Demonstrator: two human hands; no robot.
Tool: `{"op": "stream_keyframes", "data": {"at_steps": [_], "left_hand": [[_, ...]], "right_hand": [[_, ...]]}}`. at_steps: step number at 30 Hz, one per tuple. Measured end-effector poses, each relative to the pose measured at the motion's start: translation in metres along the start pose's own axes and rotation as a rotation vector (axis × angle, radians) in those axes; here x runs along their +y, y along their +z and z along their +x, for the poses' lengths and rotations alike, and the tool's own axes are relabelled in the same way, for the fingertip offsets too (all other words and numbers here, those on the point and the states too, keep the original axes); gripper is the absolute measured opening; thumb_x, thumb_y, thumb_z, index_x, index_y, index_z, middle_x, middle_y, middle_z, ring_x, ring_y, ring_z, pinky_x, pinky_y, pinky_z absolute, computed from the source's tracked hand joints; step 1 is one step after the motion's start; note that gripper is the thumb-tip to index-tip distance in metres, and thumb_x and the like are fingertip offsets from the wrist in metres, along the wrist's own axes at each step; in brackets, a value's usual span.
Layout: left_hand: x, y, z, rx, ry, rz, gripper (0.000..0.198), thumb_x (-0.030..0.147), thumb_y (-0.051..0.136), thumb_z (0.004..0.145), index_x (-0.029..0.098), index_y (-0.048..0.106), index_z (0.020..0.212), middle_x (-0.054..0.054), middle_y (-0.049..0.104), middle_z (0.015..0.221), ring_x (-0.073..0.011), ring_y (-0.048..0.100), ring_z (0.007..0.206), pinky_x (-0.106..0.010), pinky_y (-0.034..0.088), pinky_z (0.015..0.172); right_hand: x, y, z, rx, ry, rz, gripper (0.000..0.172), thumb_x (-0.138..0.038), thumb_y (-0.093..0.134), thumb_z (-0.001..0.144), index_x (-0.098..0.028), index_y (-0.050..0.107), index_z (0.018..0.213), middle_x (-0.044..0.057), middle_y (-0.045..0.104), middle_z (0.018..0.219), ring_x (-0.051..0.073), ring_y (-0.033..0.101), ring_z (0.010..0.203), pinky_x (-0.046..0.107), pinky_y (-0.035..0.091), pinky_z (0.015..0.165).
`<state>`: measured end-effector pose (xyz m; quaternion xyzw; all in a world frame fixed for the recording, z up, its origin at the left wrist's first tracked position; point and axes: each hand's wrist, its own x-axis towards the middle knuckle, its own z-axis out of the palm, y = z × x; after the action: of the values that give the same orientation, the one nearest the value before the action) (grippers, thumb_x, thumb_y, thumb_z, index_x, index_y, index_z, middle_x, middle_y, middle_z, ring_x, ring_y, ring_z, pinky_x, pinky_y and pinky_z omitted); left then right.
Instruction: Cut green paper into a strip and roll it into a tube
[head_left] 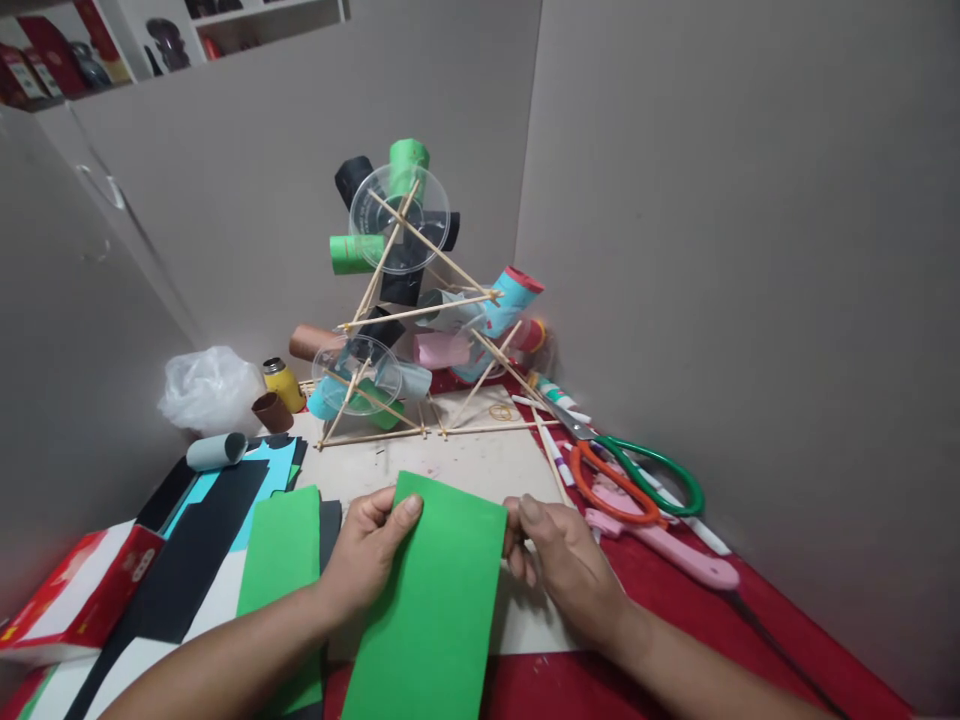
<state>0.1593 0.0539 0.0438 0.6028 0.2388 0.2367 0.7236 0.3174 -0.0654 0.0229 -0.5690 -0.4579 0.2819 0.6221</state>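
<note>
A long green sheet of craft paper (439, 600) is held up in front of me, tilted toward my body. The thumb of my left hand (375, 540) lies on its upper left edge, with the fingers closed behind it. At the upper right corner, my right hand (559, 555) has its curled fingers against the sheet's edge, and the thumb is just off to the side. Beyond the sheet stands a model of wooden sticks (420, 312) with clear plastic discs (367, 205) and coloured paper tubes (409, 165). A second green sheet (277, 560) lies left of my left forearm.
Green-handled scissors (675, 470) and orange-handled scissors (622, 505) lie at right, beside a pink-handled tool (690, 560) and markers. At left are black paper (202, 550), a grey tube (216, 452), a red tissue pack (82, 590), a yellow bottle (282, 384) and a plastic bag (210, 390). Walls close in behind.
</note>
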Motion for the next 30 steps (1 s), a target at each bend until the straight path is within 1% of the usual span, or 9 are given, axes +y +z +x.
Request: {"op": "stream_keyframes", "data": {"at_steps": [3,5,9,15,18,20,22,25,30], "left_hand": [[-0.002,-0.001,0.001,-0.008,-0.021,-0.019,0.034,0.046,0.068,0.080,0.011,0.065,0.077,-0.001,0.061,0.065,-0.0109,0.054,0.058,-0.022,0.044,0.058],[-0.003,-0.001,0.001,-0.011,-0.027,-0.027,0.034,0.045,0.068,0.080,0.011,0.066,0.078,-0.001,0.061,0.065,-0.0107,0.053,0.057,-0.022,0.044,0.058],[-0.002,0.000,0.000,-0.004,-0.027,-0.034,0.033,0.045,0.068,0.080,0.011,0.067,0.078,-0.001,0.062,0.065,-0.0097,0.052,0.056,-0.020,0.042,0.056],[-0.004,0.003,-0.001,0.016,-0.051,-0.058,0.035,0.046,0.069,0.078,0.012,0.067,0.077,-0.001,0.063,0.063,-0.0107,0.054,0.055,-0.021,0.045,0.056],[-0.007,0.004,-0.003,0.017,-0.109,-0.115,0.035,0.047,0.070,0.077,0.012,0.067,0.077,-0.002,0.063,0.063,-0.0112,0.056,0.055,-0.022,0.046,0.056],[-0.008,0.006,-0.004,-0.005,-0.157,-0.154,0.035,0.046,0.070,0.077,0.012,0.068,0.082,-0.003,0.065,0.065,-0.0120,0.057,0.055,-0.023,0.047,0.056],[-0.009,0.006,-0.005,-0.023,-0.163,-0.173,0.034,0.045,0.071,0.077,0.013,0.068,0.087,-0.003,0.067,0.068,-0.0126,0.059,0.056,-0.024,0.048,0.057],[-0.009,0.006,-0.004,-0.007,-0.105,-0.168,0.034,0.045,0.070,0.078,0.013,0.067,0.087,-0.003,0.067,0.070,-0.0130,0.060,0.059,-0.024,0.049,0.059],[-0.010,0.003,0.001,0.044,-0.033,-0.158,0.036,0.047,0.070,0.077,0.013,0.067,0.088,-0.003,0.068,0.072,-0.0133,0.060,0.058,-0.026,0.050,0.061]], "right_hand": [[-0.003,0.001,0.000,-0.063,-0.062,-0.051,0.059,-0.060,0.033,0.093,-0.019,0.049,0.052,-0.002,0.046,0.044,0.010,0.043,0.041,0.023,0.034,0.043],[-0.006,0.003,0.000,-0.076,-0.112,-0.100,0.059,-0.055,0.033,0.095,-0.020,0.044,0.049,-0.002,0.044,0.043,0.010,0.042,0.041,0.023,0.033,0.044],[-0.007,0.007,0.000,-0.019,-0.165,-0.150,0.058,-0.053,0.030,0.096,-0.021,0.040,0.049,-0.003,0.040,0.043,0.010,0.039,0.040,0.024,0.032,0.044],[-0.003,0.010,-0.004,0.062,-0.136,-0.167,0.056,-0.057,0.031,0.095,-0.023,0.037,0.050,-0.003,0.038,0.044,0.012,0.036,0.042,0.027,0.030,0.043],[-0.002,0.010,-0.004,0.071,-0.136,-0.166,0.056,-0.056,0.032,0.095,-0.023,0.035,0.050,-0.003,0.037,0.044,0.011,0.034,0.042,0.027,0.029,0.043],[-0.002,0.009,-0.002,0.090,-0.137,-0.146,0.055,-0.055,0.035,0.094,-0.023,0.034,0.050,-0.004,0.035,0.044,0.011,0.032,0.042,0.026,0.028,0.043],[-0.002,0.008,0.000,0.106,-0.091,-0.113,0.056,-0.057,0.037,0.093,-0.023,0.035,0.049,-0.004,0.036,0.044,0.010,0.033,0.041,0.026,0.028,0.042],[-0.002,0.007,0.003,0.087,0.045,-0.072,0.058,-0.062,0.040,0.090,-0.022,0.041,0.048,-0.003,0.040,0.042,0.011,0.037,0.041,0.025,0.030,0.043],[0.002,0.013,-0.002,-0.080,0.160,-0.019,0.062,-0.067,0.038,0.087,-0.020,0.046,0.048,-0.002,0.043,0.041,0.010,0.039,0.040,0.024,0.030,0.042]]}}
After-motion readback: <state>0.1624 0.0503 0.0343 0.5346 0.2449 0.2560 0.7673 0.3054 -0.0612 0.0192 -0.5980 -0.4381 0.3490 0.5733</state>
